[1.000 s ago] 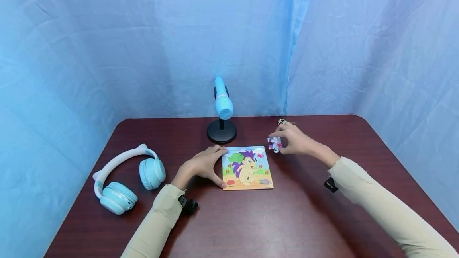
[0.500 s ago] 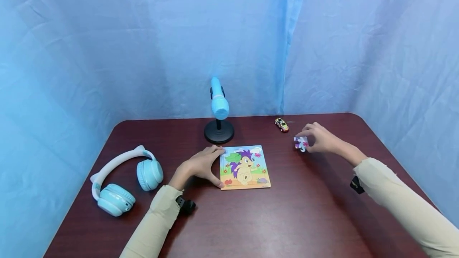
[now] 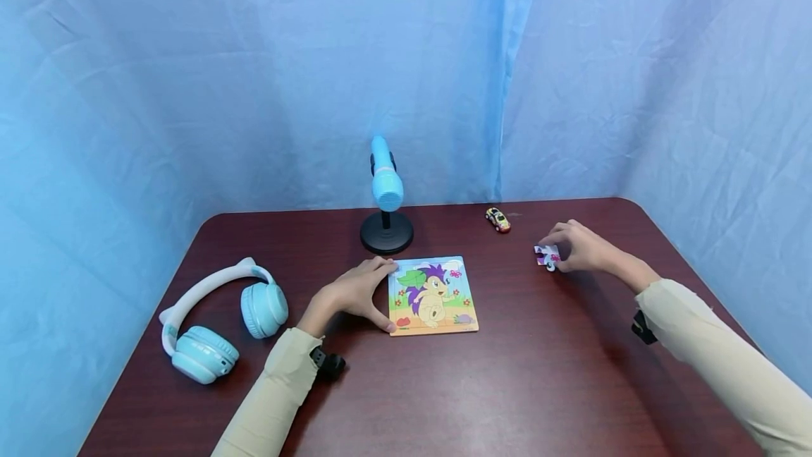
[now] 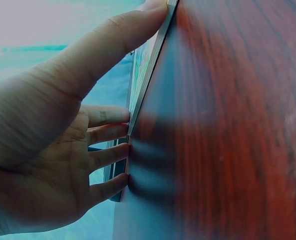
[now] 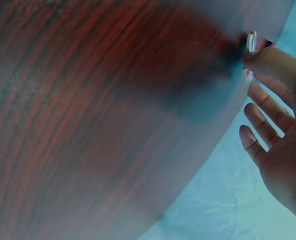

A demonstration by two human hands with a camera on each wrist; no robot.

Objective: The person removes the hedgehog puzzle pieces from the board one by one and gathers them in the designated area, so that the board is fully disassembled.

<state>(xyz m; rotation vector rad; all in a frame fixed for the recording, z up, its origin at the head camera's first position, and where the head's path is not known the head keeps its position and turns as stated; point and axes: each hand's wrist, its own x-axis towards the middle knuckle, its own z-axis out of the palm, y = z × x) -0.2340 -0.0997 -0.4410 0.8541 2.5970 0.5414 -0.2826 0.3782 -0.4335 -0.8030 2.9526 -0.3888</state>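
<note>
In the head view, my left hand point(image 3: 355, 291) spans the left side of a square jigsaw puzzle point(image 3: 438, 316) with a purple-haired hedgehog picture. The thumb touches its near-left corner and the index finger its far-left corner. The left wrist view shows the fingers of my left hand point(image 4: 43, 150) straight along the board's edge. Off to the right, my right hand point(image 3: 583, 249) pinches a small purple and white puzzle piece point(image 3: 548, 255) close over the table. Seen from the right wrist, the piece point(image 5: 248, 80) is edge-on behind the thumb, with the other fingers spread.
A blue microphone point(image 3: 388, 185) on a black round stand point(image 3: 387, 235) is behind the puzzle. White and blue cat-ear headphones point(image 3: 206, 355) lie at the left of the brown table point(image 3: 507, 386). A small toy car point(image 3: 497, 220) is near the back edge, before a blue curtain point(image 3: 285, 90).
My right hand has carried the puzzle piece to the right, away from the puzzle and past the toy car, which is now fully visible. My left hand stays at the puzzle's left side.
</note>
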